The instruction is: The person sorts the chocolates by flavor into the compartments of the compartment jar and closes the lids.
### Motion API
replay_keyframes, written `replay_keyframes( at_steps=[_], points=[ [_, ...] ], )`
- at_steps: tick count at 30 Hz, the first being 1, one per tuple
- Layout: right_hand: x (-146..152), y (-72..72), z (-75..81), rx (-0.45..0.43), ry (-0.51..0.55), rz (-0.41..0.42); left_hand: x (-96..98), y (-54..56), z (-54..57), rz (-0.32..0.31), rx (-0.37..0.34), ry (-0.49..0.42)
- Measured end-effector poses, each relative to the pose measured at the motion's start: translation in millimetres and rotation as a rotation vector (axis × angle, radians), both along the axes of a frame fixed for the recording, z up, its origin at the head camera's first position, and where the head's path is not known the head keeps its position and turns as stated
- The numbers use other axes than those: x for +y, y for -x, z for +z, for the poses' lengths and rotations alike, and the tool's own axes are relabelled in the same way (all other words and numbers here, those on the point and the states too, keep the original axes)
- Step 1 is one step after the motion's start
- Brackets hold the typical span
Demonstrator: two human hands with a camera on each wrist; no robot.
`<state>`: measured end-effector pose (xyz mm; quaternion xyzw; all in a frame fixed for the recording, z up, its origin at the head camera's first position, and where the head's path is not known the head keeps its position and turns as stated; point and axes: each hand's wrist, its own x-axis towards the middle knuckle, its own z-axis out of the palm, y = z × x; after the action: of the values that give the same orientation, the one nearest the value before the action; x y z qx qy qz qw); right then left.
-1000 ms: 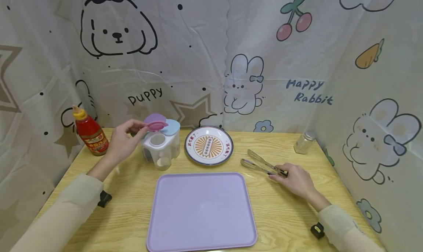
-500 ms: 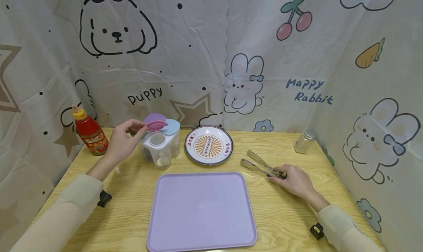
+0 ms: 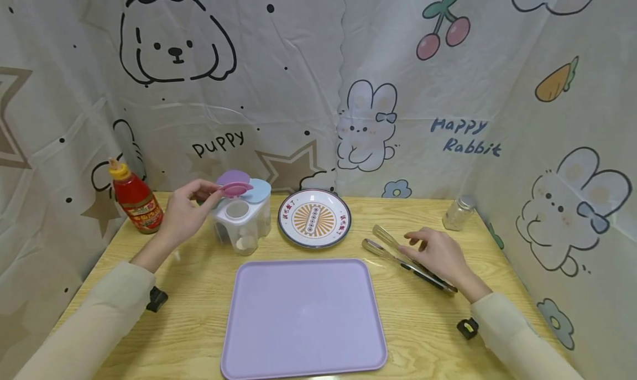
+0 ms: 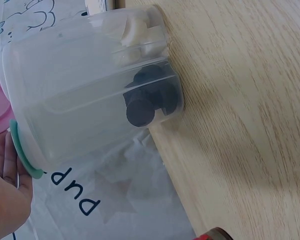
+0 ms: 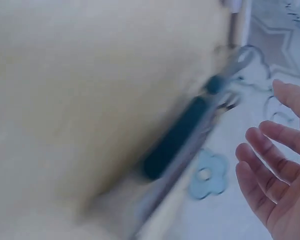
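Observation:
My left hand [image 3: 187, 213] pinches the raised pink lid [image 3: 236, 189] of a clear storage box [image 3: 254, 225] with several lidded compartments. Below that lid is a round uncovered opening. Through the wall in the left wrist view, pale pieces [image 4: 135, 37] lie in one compartment and dark pieces [image 4: 152, 95] in another; a green lid [image 4: 23, 150] sits by my fingers. My right hand [image 3: 438, 253] hovers just over metal tongs [image 3: 423, 273] with dark handle grips, its fingers spread and holding nothing. The tongs lie spread on the table, blurred in the right wrist view.
A lavender tray [image 3: 303, 319] lies at front centre. Behind it stands a white patterned plate [image 3: 314, 218]. A red sauce bottle [image 3: 136, 197] is at the far left, and a small glass jar [image 3: 459, 213] at the back right. Printed cloth [image 3: 298, 64] encloses the table's back and sides.
My right hand has let go of the tongs and lifted off them, and their handles now show. My left hand stays on the pink lid.

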<state>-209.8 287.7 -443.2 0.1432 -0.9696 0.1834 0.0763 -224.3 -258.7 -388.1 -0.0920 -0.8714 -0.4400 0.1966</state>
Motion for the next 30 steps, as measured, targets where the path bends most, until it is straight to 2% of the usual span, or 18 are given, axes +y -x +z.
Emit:
replay_keyframes(
  at_steps=[9, 18, 23, 30],
  points=[
    [-79, 27.5, 31.1, 0.098, 0.108, 0.164, 0.1, -3.2, 0.5, -0.014, 0.005, 0.003],
    [-172, 51.1, 51.9, 0.144, 0.272, 0.404, -0.2, -3.9, -1.8, -0.019, 0.033, 0.019],
    [-217, 60.1, 59.6, 0.2, 0.293, 0.549, -1.7, -5.4, -3.7, -0.032, 0.048, 0.038],
    [-263, 67.2, 68.5, 0.261, 0.284, 0.646, -3.4, -8.8, -5.1, -0.046, 0.046, 0.043]
  ],
)
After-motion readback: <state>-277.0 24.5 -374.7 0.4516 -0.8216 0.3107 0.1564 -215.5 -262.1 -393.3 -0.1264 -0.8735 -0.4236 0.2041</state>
